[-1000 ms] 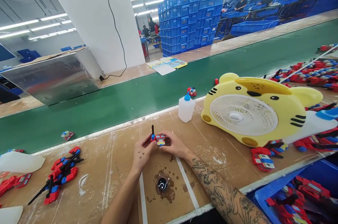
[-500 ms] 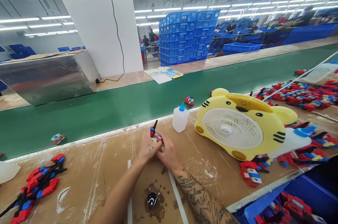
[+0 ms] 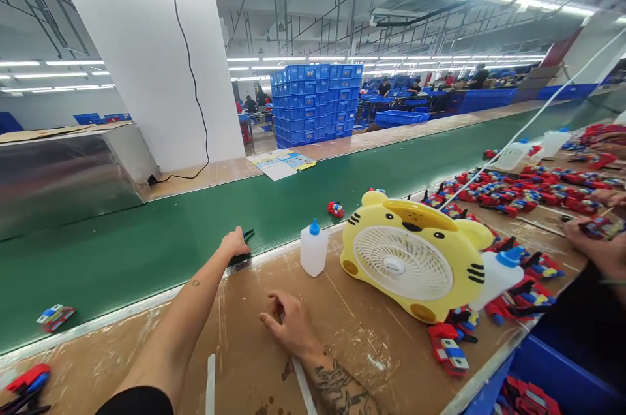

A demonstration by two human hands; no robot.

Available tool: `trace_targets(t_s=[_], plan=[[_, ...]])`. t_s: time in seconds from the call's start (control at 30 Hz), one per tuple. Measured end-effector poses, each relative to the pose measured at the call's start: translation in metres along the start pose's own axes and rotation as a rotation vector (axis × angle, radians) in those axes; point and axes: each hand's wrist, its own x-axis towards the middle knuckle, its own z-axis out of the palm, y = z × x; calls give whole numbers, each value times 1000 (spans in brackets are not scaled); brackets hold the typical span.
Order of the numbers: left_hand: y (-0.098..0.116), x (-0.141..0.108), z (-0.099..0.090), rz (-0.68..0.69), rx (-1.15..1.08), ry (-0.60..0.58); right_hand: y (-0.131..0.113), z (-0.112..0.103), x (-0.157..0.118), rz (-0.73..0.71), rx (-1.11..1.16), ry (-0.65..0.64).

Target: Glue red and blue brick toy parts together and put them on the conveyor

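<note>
Over the near edge of the green belt [image 3: 186, 219], my left hand [image 3: 235, 243] is closed around a small toy piece whose dark tip [image 3: 249, 233] sticks out past the fingers. Most of that piece is hidden by the hand. My right hand [image 3: 291, 322] rests low above the brown table [image 3: 235, 343], fingers curled but apart, with nothing seen in it. A white bottle with a blue cap [image 3: 313, 250] stands upright right of both hands. One red and blue toy piece [image 3: 335, 209] lies on the belt behind the bottle, another [image 3: 55, 317] at the far left.
A yellow animal-shaped fan [image 3: 398, 258] lies right of the bottle. Beyond it are many red and blue pieces [image 3: 518, 190] and another person's hands [image 3: 594, 239]. A blue bin [image 3: 562, 363] sits at the lower right. Stacked blue crates [image 3: 313, 105] stand behind the belt.
My hands have separated. The left moved forward and left to the belt with the toy piece; the right let go and stayed over the table. The view has shifted, showing another person's hands at right.
</note>
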Motion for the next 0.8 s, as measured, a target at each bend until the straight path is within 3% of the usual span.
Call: trace_targets(t_s=[0.13,0.3,0.43,0.57,0.63,0.7,0.8], plan=[[-1,12,10,-11,-35,-30,-4,-1,-1,11,-41,-1],[-7,-16,26,68,-186,135,-14,-1,-2,16,-61,21],[-26,-73,45,162,-338,320,-9,-10,-3,79,-61,164],[-66,-153,71,203,-520,424,5,-43,-3,202,-112,597],[-86,-191,82,212,-608,463,11,-61,4,224,-138,722],[-100,-219,87,203,-677,503,14,-74,19,235,-162,739],[-110,-239,84,167,-749,543,10,-82,45,250,-178,659]])
